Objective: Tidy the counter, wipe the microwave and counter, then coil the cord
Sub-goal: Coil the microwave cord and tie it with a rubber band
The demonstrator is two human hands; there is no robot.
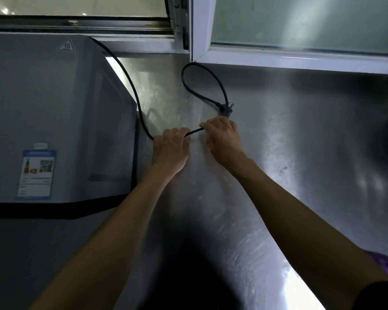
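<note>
A black power cord (130, 81) runs from behind the grey microwave (54, 113) down its right side onto the steel counter (289, 153). My left hand (170, 148) grips the cord beside the microwave's right wall. My right hand (224, 139) grips the same cord a short way to the right, so a straight piece stretches between the two fists. Beyond my right hand the cord makes a loop (202, 70) toward the window sill, and its plug (225, 107) lies just above my right knuckles.
A white window frame (199, 30) and sill run along the back of the counter. The microwave has a blue label (37, 173) on top. A purple cloth (385, 265) shows at the right edge by my forearm.
</note>
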